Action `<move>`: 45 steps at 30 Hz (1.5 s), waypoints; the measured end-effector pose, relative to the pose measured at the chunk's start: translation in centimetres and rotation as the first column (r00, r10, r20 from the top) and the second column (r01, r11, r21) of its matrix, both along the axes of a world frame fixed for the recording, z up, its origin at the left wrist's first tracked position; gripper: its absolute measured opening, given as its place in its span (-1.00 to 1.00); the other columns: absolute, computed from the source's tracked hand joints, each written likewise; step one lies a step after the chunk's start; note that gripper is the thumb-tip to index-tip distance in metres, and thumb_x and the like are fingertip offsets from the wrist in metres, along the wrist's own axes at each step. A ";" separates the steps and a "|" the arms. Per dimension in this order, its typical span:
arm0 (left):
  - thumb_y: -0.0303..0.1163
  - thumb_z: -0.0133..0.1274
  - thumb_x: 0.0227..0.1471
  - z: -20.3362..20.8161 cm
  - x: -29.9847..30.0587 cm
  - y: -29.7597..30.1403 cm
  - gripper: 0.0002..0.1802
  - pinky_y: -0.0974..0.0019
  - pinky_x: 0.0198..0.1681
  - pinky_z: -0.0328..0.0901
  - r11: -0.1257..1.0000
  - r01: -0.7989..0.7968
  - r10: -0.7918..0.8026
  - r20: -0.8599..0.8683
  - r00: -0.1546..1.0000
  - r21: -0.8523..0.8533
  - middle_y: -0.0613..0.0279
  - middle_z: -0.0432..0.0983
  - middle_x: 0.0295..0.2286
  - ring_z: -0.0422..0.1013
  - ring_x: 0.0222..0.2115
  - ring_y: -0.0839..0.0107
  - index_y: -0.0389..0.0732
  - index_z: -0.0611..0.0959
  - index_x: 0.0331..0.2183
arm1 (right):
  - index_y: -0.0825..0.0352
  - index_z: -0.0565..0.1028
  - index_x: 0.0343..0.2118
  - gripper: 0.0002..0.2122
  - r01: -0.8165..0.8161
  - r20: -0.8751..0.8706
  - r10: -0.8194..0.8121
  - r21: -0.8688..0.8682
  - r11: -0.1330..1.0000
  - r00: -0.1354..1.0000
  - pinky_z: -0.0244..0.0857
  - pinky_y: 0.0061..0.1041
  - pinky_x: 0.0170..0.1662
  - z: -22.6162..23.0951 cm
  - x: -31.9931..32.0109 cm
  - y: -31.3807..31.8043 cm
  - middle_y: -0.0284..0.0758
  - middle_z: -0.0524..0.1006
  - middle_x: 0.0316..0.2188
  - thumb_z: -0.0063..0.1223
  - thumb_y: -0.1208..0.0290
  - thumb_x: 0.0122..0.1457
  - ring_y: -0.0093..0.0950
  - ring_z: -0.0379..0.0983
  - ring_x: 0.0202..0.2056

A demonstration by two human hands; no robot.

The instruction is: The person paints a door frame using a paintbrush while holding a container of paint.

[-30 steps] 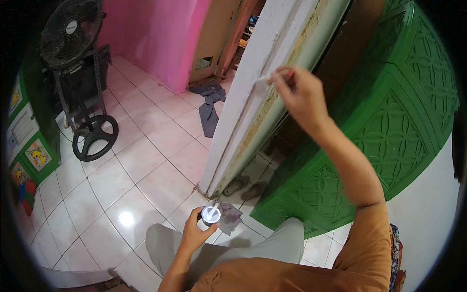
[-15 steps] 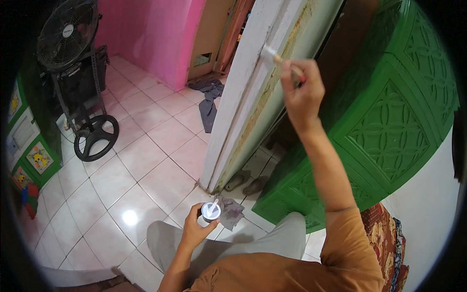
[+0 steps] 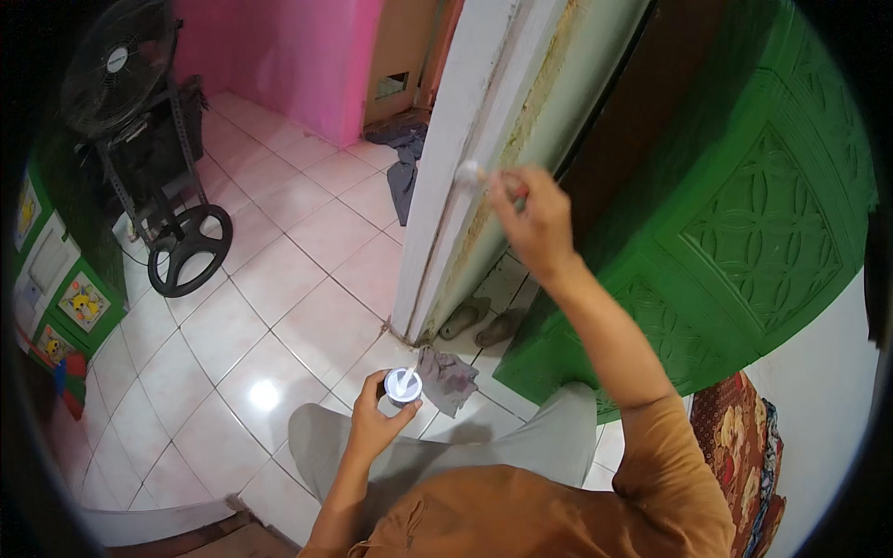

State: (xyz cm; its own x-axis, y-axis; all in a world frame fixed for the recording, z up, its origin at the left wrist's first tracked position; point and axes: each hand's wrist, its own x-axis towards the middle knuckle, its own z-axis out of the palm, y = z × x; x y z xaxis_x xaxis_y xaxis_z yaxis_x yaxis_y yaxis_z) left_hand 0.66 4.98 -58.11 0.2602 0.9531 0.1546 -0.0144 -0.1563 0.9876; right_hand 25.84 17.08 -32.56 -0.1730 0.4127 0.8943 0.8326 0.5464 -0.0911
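Observation:
A paintbrush (image 3: 478,174) is gripped in my right hand (image 3: 537,216), its pale bristles against the white door frame (image 3: 450,177). Bare, yellowish patches run along the frame's right-hand edge. Down over my lap, my left hand (image 3: 379,416) wraps round a small open can of white paint (image 3: 404,385). A white stick (image 3: 407,376) leans inside the can. Just beyond the can, a stained grey rag (image 3: 448,379) lies on the tiles.
A green carved door (image 3: 688,251) stands open at the right, with sandals (image 3: 465,318) near its foot. A black fan (image 3: 119,70) on a stand is at the far left. Dark cloth (image 3: 404,167) lies by the pink wall (image 3: 288,65). Patterned fabric (image 3: 730,446) is at lower right.
My right hand has moved down and left, bringing the brush lower along the door frame. My left hand still holds the can in nearly the same place. The view has shifted slightly.

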 end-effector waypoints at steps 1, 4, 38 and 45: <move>-0.47 0.41 -0.09 -0.1 0.1 0.2 -0.32 0.26 0.11 0.33 1.000 -0.010 0.010 0.006 1.000 0.000 0.09 0.49 -0.09 0.46 -0.03 0.33 -0.35 0.42 0.03 | 0.29 0.54 -0.26 -0.87 -0.006 -0.036 0.007 0.047 0.999 0.999 0.37 -0.37 -0.46 1.2 -0.2 0.4 -0.25 0.52 -0.44 0.29 0.48 0.18 -0.33 0.45 -0.54; -0.49 0.41 -0.09 -0.3 0.5 0.9 -0.32 0.26 0.11 0.33 1.000 -0.012 0.013 0.005 1.000 -0.008 0.10 0.48 -0.09 0.45 -0.04 0.34 -0.35 0.41 0.03 | 0.32 0.53 -0.23 -0.85 -0.006 -0.031 0.015 0.282 0.959 0.999 0.39 -0.41 -0.38 3.7 0.6 0.7 -0.24 0.53 -0.38 0.28 0.51 0.18 -0.34 0.46 -0.45; -0.53 0.37 -0.08 -3.3 6.5 9.2 -0.27 0.20 0.19 0.25 0.987 -0.160 0.160 -0.044 0.986 0.004 0.11 0.47 -0.03 0.41 0.05 0.32 -0.31 0.39 0.10 | 0.40 0.52 -0.27 -0.90 -0.549 -0.720 0.147 -0.365 0.752 0.679 0.38 -0.59 -0.32 -15.3 2.7 -4.4 -0.31 0.57 -0.36 0.22 0.55 0.23 -0.62 0.50 -0.41; -0.57 0.35 -0.09 -3.9 7.5 6.2 -0.26 0.19 0.21 0.23 0.985 -0.172 0.167 -0.163 0.973 -0.016 0.13 0.46 -0.01 0.38 0.07 0.33 -0.31 0.38 0.12 | 0.41 0.54 -0.28 -0.88 -0.594 -0.514 0.327 -0.530 0.606 0.793 0.39 -0.54 -0.32 -18.4 3.3 -4.1 -0.26 0.56 -0.42 0.25 0.52 0.19 -0.51 0.52 -0.43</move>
State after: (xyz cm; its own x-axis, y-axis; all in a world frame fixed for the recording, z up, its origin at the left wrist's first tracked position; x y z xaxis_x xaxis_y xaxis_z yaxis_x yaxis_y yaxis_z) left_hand 8.13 11.21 -61.99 0.1139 0.9889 0.0949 0.1683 -0.1134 0.9792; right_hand 29.19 12.95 -50.96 -0.2588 0.8420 0.4734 0.3230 0.5373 -0.7791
